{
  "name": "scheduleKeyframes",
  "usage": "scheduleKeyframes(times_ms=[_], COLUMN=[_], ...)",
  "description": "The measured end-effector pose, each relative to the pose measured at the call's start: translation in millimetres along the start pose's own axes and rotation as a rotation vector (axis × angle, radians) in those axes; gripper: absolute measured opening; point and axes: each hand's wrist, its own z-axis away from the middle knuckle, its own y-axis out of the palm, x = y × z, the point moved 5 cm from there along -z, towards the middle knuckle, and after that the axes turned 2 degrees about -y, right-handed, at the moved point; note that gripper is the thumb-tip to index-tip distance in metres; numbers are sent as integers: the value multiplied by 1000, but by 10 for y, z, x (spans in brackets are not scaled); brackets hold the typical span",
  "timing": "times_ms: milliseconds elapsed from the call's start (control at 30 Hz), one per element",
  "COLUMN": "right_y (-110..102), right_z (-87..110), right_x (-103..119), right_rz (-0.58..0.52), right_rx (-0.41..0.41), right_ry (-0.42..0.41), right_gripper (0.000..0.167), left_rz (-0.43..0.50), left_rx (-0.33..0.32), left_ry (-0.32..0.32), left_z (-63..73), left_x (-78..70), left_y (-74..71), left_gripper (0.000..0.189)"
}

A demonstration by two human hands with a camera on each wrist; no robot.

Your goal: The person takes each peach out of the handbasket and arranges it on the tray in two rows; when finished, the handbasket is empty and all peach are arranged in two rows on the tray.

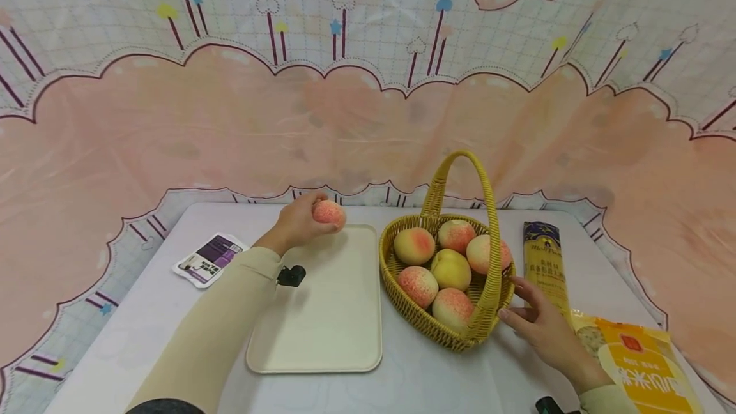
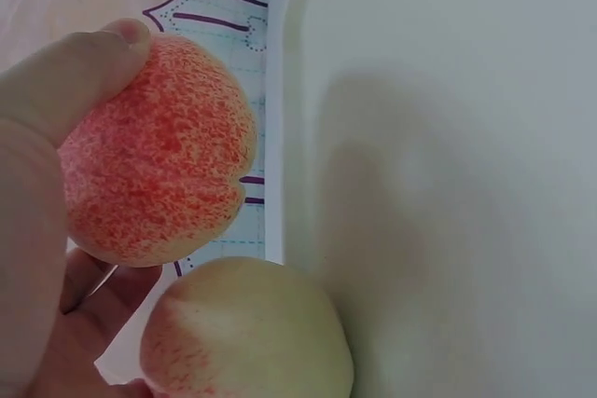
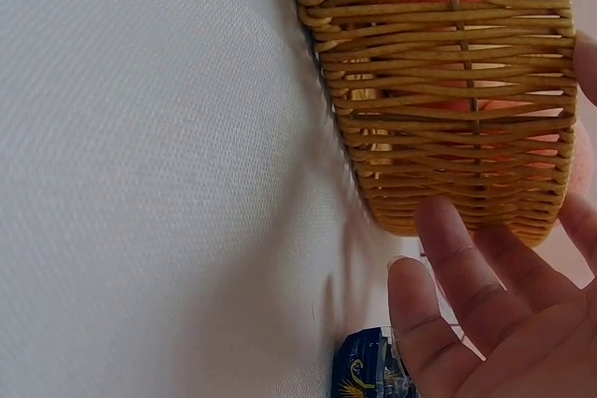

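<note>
In the head view my left hand (image 1: 301, 222) grips a red-speckled peach (image 1: 329, 214) over the tray's far left corner. The left wrist view shows the thumb on this peach (image 2: 163, 151) and a second, paler peach (image 2: 252, 333) just below, by the fingers; whether the hand holds it too I cannot tell. Below lies a cream rectangular tray (image 1: 322, 312). My right hand (image 1: 546, 328) rests spread fingers against the right side of a yellow woven basket (image 1: 411, 312). Several peaches (image 1: 418, 286) and a yellow one (image 1: 451, 269) sit in the basket, under its tall handle.
A white and purple packet (image 1: 209, 259) lies left of the tray. To the basket's right are a yellow pack with a dark blue top (image 1: 545, 260) and an orange and yellow bag (image 1: 646, 363). A patterned curtain (image 1: 356, 126) hangs behind the white-covered table (image 1: 437, 382).
</note>
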Motion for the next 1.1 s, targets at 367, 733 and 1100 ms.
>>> scheduleKeyframes(times_ms=[367,733,1100], right_y=[0,-14,-13], right_z=[-5,4,3], right_x=[-2,7,6], right_rz=[-2,1,5], right_rx=[-1,-18,-16], right_ry=[-5,-25,-32], right_gripper=[77,77,76], left_rz=[-64,-184,-238], left_rx=[27,22,14], left_ry=[-53,-54,-42], left_z=[-16,-34,-47], left_x=[87,60,65], left_y=[78,153,210], left_gripper=[75,74,74])
